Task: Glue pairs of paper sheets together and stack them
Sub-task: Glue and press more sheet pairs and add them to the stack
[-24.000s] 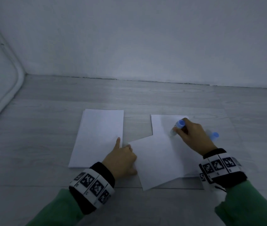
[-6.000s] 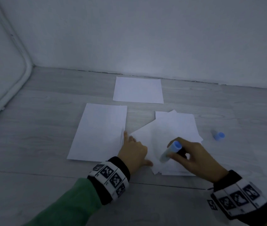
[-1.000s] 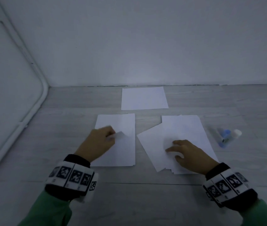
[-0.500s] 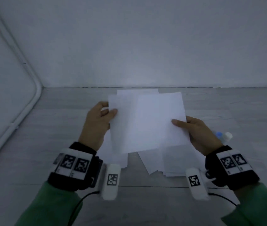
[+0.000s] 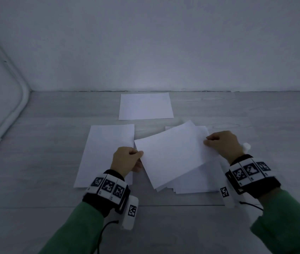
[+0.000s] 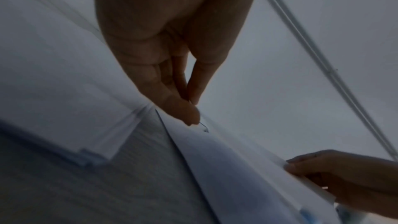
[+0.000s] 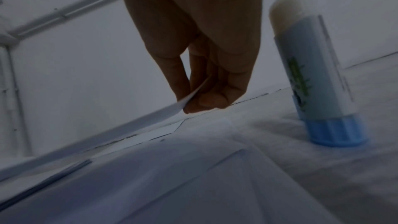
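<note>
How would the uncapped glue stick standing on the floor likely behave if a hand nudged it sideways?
The glue stick stands upright, tall on a narrow blue base, so it would probably tip easily. Its round body would likely roll once down. The exposed glue tip may smear the floor or the loose paper pile beside it.

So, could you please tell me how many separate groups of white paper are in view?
4: a far sheet by the wall, a left pile, a fanned right pile, and the sheet held above it. Sheets within the piles cannot be counted.
</note>
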`<state>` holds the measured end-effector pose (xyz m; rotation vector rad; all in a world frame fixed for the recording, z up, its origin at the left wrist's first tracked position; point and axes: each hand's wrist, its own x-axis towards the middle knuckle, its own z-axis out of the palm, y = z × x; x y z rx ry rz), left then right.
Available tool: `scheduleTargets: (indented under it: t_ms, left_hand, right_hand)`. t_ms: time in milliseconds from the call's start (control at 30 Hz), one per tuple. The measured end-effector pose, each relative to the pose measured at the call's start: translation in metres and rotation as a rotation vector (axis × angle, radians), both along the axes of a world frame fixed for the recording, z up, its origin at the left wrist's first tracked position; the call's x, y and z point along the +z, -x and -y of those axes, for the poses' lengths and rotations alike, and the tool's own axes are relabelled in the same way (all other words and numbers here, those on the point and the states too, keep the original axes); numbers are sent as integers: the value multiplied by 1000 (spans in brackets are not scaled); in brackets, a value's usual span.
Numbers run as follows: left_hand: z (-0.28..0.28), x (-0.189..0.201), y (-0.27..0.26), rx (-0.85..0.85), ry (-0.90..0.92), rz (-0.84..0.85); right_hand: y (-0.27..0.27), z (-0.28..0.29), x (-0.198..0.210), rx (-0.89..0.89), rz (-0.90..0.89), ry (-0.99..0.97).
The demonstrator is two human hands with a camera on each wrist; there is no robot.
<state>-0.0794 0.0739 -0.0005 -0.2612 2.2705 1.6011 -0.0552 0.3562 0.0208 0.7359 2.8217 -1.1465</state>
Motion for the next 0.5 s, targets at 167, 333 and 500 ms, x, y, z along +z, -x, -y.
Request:
scheduleTargets:
  t_ms: [167, 333, 500]
  left_hand:
    - [4, -7, 2, -93, 168, -114]
    - [6, -14, -1, -189, 305, -216]
    - [7, -17, 1, -180, 339, -247]
  right_hand:
    - [6, 1, -4, -1, 3, -71]
    - [5, 3, -11, 25, 19, -119]
    - [5, 5, -18, 32, 24, -157]
